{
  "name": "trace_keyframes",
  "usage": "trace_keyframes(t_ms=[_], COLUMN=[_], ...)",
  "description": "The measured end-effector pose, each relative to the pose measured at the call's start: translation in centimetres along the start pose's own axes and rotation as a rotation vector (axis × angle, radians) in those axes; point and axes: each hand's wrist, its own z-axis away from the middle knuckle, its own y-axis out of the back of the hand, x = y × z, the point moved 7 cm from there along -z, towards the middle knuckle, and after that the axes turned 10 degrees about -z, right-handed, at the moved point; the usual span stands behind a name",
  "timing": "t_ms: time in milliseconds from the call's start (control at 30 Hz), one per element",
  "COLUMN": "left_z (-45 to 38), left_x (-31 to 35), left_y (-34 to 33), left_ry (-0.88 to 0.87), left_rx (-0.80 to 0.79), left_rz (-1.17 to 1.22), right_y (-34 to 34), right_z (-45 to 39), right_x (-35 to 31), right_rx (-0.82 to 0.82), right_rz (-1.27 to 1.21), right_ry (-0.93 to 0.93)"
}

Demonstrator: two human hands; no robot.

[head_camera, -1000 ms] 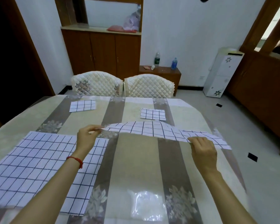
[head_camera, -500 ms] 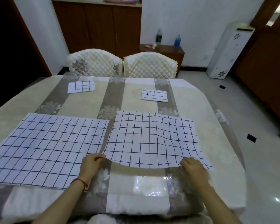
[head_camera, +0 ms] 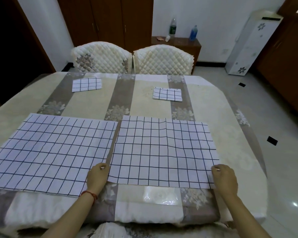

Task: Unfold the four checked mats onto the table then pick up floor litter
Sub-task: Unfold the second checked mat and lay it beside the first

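Big table (head_camera: 230, 107) with a beige-and-grey striped floral cloth fills most of the view. Along its near edge sit two opened white mats with a thin dark check. The left opened mat (head_camera: 50, 150) lies flat near the near-left corner, and the right opened mat (head_camera: 162, 152) is just beside it, with a narrow gap between them and a few ripples across the middle.

Toward the far edge, two more are folded into small rectangles — the far-left folded mat (head_camera: 86, 84) and the far-right folded mat (head_camera: 167, 94), well apart from each other.

The left hand (head_camera: 97, 176) pinches the right opened mat's near-left corner; the right hand (head_camera: 224, 177) has curled fingers on its near-right corner, looks like a pinch too.

So I'd say half done. This fabric looks thin, light and floppy — it'll sag if grabbed mid-edge, so corners are the place to hold, then let it drape.

Small dark scraps of floor litter (head_camera: 272, 141) lie on the pale tiles off the table's right side.
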Motion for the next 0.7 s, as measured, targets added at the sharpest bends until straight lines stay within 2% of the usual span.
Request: trace_keyframes(t_ms=[100,233,433,700], left_z=[-0.6,-0.8,-0.8,-0.4], left_x=[0.6,1.3,1.5,1.0], left_y=[-0.5,-1.4,-1.8,-1.6], left_ry=[0.015,0.001,-0.001,0.005], left_rx=[0.019,0.03,0.028,0.022], left_rz=[-0.017,-0.033,-0.04,-0.082], right_y=[-0.5,-1.1,-0.9,0.0], right_z=[-0.8,-0.6,-0.4,0.0], right_x=[2.2,2.6,3.6,5.1], right_rx=[-0.047,-0.088,-0.025,-0.006], right_rz=[0.041,0.139,0.004,-0.053], right_ry=[-0.197,-0.242,-0.414,-0.454])
